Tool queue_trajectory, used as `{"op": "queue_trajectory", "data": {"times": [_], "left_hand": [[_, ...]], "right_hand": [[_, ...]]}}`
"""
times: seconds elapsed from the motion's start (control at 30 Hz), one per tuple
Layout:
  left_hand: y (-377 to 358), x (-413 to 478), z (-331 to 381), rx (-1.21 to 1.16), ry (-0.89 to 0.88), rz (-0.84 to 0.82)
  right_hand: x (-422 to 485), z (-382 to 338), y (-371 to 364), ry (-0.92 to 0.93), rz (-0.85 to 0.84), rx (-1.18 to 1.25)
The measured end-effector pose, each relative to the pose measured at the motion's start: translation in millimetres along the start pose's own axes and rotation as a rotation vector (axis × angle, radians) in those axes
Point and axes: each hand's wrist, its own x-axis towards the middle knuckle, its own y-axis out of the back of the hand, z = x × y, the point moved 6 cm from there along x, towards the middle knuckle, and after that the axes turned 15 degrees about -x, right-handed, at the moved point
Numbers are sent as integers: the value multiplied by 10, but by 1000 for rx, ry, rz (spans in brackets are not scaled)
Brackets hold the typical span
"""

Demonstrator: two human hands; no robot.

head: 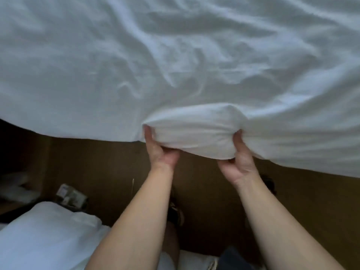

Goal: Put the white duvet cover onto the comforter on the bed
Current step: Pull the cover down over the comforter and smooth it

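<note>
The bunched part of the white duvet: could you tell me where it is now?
In the head view, the bunched part sits mid-frame at the near edge of the white duvet, gripped between the left hand and right hand.

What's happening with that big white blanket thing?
A person is gripping the near edge of the white duvet cover. The left hand and the right hand each hold one end of a puffy, bunched-up part of it. The rest of the cover lies spread out and wrinkled beyond the hands.

light: dim, soft, bluish | shadows: faint in fabric folds | blur: slight overall | edges: wide-angle bowing
</note>
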Motion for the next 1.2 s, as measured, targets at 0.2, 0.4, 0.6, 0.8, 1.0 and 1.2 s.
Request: {"op": "queue_trajectory", "data": {"times": [0.2, 0.4, 0.6, 0.8, 1.0, 1.2], "left_hand": [[370, -159, 388, 269, 213, 47], [-103, 11, 1361, -22, 182, -212], [201, -181, 1329, 175, 205, -24], [-229, 171, 2385, -141, 13, -243], [55, -101, 2150, 88, 215, 67], [-581, -7, 2695, -85, -40, -180]], "right_hand": [[-65, 699, -118, -77, 29, 168], [-4, 1060, -1140, -57, -38, 235], [-191, 1426, -1519, -125, -202, 125], [96, 1426, -2068, -80, -89, 192], [52, 1450, -2082, -244, 106, -39], [57, 984, -2294, -143, -90, 57]]}}
